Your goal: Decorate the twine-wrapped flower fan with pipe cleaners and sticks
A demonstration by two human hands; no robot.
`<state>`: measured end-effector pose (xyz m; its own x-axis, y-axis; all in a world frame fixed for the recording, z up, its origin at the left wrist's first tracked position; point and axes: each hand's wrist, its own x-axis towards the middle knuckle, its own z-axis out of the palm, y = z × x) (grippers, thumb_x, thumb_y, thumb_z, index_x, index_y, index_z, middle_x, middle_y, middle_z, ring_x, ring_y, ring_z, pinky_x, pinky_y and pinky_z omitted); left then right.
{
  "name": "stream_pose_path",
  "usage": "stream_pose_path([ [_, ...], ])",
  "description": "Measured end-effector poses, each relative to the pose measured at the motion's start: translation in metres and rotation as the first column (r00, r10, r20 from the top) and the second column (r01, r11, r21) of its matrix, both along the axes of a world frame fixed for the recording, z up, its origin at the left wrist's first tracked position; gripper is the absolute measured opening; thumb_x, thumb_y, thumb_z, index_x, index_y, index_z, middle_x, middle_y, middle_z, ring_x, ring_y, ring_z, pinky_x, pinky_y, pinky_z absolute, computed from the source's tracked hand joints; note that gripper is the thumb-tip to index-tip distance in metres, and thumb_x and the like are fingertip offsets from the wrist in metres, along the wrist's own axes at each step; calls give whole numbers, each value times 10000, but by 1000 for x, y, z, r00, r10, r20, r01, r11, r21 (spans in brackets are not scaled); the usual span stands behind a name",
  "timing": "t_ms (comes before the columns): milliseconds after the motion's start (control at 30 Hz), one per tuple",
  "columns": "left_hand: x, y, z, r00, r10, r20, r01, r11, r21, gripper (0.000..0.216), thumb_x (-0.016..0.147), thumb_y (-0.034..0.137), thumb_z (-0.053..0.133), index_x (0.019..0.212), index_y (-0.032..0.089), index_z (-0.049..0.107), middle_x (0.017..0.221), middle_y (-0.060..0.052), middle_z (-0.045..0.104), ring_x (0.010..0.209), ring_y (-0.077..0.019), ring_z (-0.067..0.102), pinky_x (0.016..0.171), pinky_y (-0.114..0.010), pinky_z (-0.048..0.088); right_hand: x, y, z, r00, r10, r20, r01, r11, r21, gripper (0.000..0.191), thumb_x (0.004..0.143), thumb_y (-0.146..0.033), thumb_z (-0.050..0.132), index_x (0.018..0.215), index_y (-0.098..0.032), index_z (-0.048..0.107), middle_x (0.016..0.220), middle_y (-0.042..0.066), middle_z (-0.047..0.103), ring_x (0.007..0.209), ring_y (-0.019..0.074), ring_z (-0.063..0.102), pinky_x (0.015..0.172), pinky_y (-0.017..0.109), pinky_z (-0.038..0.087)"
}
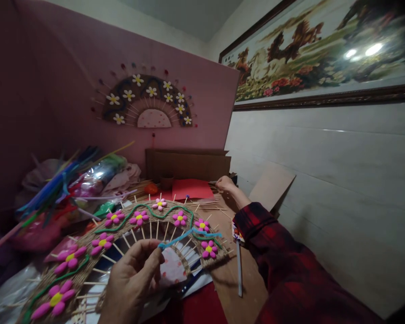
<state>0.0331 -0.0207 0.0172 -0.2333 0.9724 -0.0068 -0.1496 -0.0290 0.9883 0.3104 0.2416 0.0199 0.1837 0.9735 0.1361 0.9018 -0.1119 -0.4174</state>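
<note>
My left hand [135, 279] pinches a light blue pipe cleaner [177, 240] between thumb and fingertips. The bent pipe cleaner stretches rightward over a fan-shaped craft [170, 209]. Twine covers the fan's band, which carries pink flowers [180, 218] with yellow centres and a wavy green strip. Thin wooden sticks form its ribs, around a pale, red-dotted half-round centre [172, 265]. Part of the fan is hidden behind my left hand. My right hand [225, 183] is stretched to the back of the table, beside the red paper. Its fingers look closed; what they hold, if anything, is too small to name.
Pipe cleaners in many colours [54, 189] and plastic bags are heaped at left. Red paper [192, 189], loose wooden sticks and cardboard [189, 165] lie at the back. A metal-coloured strip [239, 270] rests below my right sleeve. Another flowered fan [148, 96] hangs on the pink panel.
</note>
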Motion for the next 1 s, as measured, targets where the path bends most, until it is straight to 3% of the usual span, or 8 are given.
stream_pose_path([
  [167, 2, -1, 2, 1000, 3, 2, -3, 999, -43, 353, 556, 444, 724, 729, 159, 608, 512, 36, 546, 418, -65, 422, 374, -159, 323, 3, 25, -7, 987, 92, 134, -73, 988, -137, 300, 869, -302, 533, 1135, -163, 526, 1141, 78, 545, 977, 196, 566, 805, 373, 490],
  [333, -2, 2, -1, 999, -35, -30, 33, 997, -68, 355, 555, 449, 723, 739, 167, 608, 527, 25, 570, 414, -82, 450, 374, -182, 347, -1, 32, -12, 945, 213, 249, -159, 962, -220, 302, 872, -305, 529, 1140, -165, 521, 1139, 74, 545, 976, 196, 566, 805, 380, 491],
  [567, -1, 1, 1, 999, -24, -23, 23, 997, -68, 332, 578, 436, 707, 740, 163, 607, 537, 24, 574, 393, -68, 427, 365, -179, 329, -4, 28, 5, 854, 291, 431, -152, 932, -328, 298, 878, -305, 518, 1138, -160, 522, 1141, 79, 545, 966, 191, 568, 806, 383, 492],
  [833, -2, 2, -3, 999, -16, -29, 17, 999, 27, 299, 618, 420, 685, 743, 158, 613, 544, 29, 554, 433, -76, 445, 371, -170, 341, 1, -1, 34, 750, 155, 643, -52, 983, -176, 318, 872, -306, 528, 1141, -136, 519, 1139, 92, 545, 969, 197, 567, 810, 390, 489],
  [1000, -10, 10, -13, 997, -70, -43, 72, 996, 59, 322, 639, 427, 674, 786, 153, 593, 571, 28, 564, 420, -77, 450, 370, -178, 357, 6, -33, 52, 746, 87, 660, -39, 995, -88, 317, 875, -307, 522, 1142, -135, 518, 1139, 95, 545, 967, 198, 567, 809, 393, 490],
])
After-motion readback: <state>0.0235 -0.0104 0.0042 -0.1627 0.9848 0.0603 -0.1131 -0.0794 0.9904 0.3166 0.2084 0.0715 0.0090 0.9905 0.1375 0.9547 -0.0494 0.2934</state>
